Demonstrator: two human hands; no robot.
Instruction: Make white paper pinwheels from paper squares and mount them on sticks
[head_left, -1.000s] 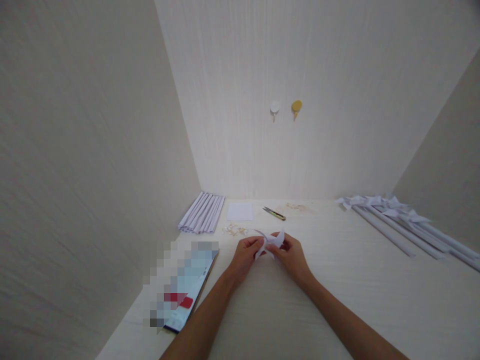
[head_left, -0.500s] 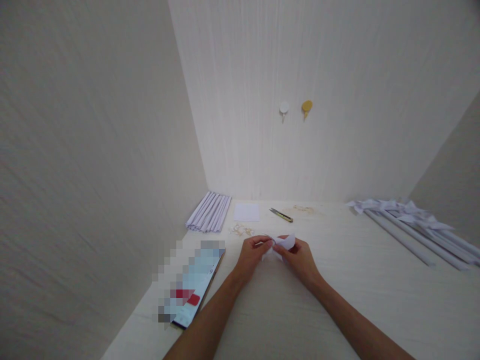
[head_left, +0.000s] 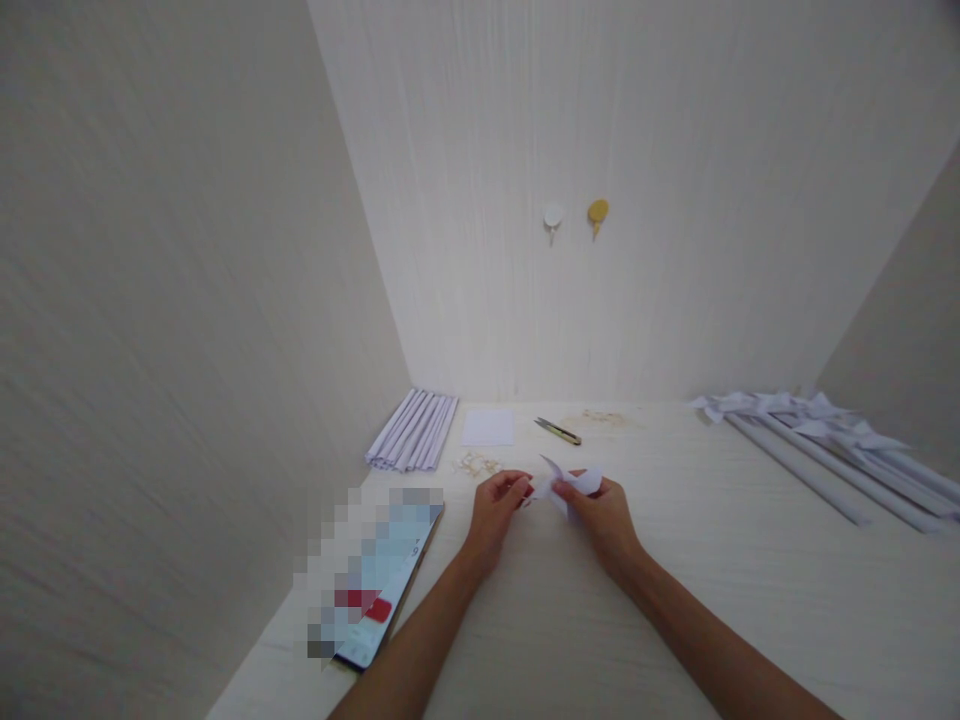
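My right hand (head_left: pixel 604 510) pinches a piece of folded white paper (head_left: pixel 581 482) between thumb and fingers, just above the table. Pointed flaps of the paper stick up and out to the left, like pinwheel blades. Close by on the left, my left hand (head_left: pixel 495 515) has its thumb and fingertips drawn together beside the paper's left tip. Something small and pale shows at those fingertips, too small to name. Behind the left hand lies a loose heap of small pale bits (head_left: pixel 478 464). Thread snips (head_left: pixel 557 431) rest on the table beyond the paper.
Rolled white paper sticks (head_left: pixel 412 430) lie side by side at the back left, near a white paper square (head_left: pixel 487 428). A phone (head_left: pixel 390 585) lies left of my forearm. Paper pinwheels on sticks (head_left: pixel 825 445) are piled at right. Two hooks (head_left: pixel 598 212) are on the wall.
My left hand has come away from the paper's middle, a little to the left. The right hand keeps the paper, whose flaps now stand more open. The view has shifted slightly.
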